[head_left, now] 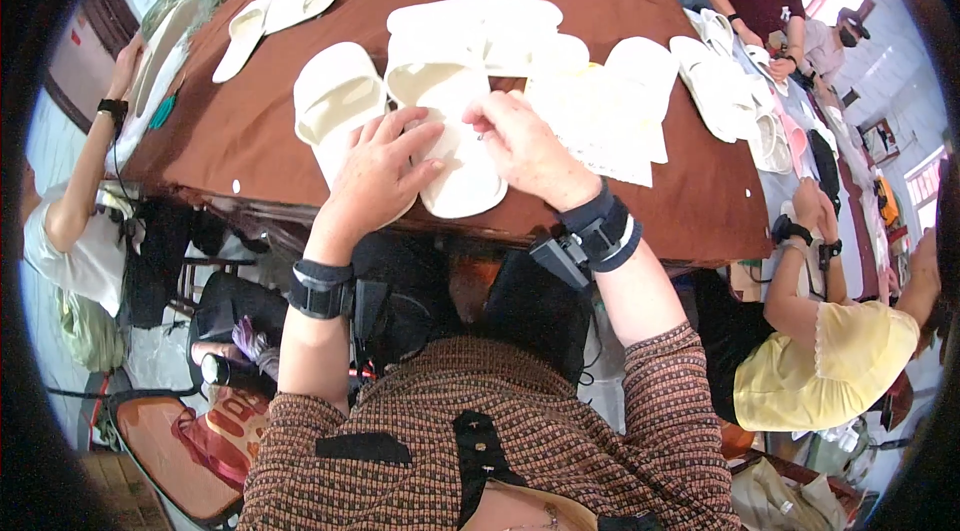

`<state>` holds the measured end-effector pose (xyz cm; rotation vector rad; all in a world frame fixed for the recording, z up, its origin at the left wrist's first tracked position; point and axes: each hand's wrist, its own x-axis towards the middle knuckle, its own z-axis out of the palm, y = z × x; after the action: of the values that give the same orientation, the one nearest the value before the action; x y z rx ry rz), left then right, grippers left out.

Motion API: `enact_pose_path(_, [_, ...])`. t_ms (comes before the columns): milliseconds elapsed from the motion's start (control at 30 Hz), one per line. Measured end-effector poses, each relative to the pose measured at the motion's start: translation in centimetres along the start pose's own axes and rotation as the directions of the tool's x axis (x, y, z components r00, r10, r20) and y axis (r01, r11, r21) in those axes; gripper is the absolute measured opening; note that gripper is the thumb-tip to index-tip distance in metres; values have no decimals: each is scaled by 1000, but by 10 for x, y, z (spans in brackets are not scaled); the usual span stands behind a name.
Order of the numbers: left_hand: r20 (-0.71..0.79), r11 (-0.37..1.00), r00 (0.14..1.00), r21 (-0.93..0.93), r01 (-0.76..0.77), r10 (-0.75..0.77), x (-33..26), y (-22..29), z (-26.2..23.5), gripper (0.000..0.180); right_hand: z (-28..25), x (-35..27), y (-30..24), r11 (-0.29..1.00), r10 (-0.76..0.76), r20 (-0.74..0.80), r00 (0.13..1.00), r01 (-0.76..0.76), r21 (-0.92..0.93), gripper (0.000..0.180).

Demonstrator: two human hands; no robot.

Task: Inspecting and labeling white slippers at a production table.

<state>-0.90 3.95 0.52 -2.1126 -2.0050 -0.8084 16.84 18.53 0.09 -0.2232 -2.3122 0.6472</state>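
Two white slide slippers lie side by side in front of me on the brown cloth, toes pointing away. The right-hand slipper (463,186) is between my hands. My left hand (385,171) rests across the inner edges of the pair, fingers apart, its thumb on the right-hand slipper's footbed. Part of the left-hand slipper (338,86) is hidden under that hand. My right hand (525,146) is over the right-hand slipper's far right side, its fingers pinched together. Something small and shiny shows at those fingertips, too small to name.
More white slippers (510,21) lie just beyond, beside a white and yellow sheet (605,131). Another pair (270,19) sits far left on the brown tablecloth (240,111). Co-workers are on both sides, including a person in yellow (830,371) at right. Slippers (715,91) line the right edge.
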Motion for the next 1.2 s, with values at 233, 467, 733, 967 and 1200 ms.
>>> enact_pose_path(233, [-15,1000,1000,-12,27,-27,-4,3,-3,40,4,0,-4,999,-10,-24,1000,11,36,17])
enact_pose_path(467, [14,999,1000,-51,14,-13,-1,5,-4,40,1,-3,-3,1000,-25,-23,999,25,0,19])
enact_pose_path(733, [12,999,1000,-42,12,-11,0,3,-2,40,3,-1,3,995,-83,12,996,84,-55,20])
enact_pose_path(967, [8,998,1000,-57,9,-9,-1,3,-2,40,5,-2,6,991,-97,20,995,98,-91,20])
enact_pose_path(1200, [4,999,1000,-49,9,-9,-2,2,-2,40,6,-1,4,993,-90,3,996,90,-77,20])
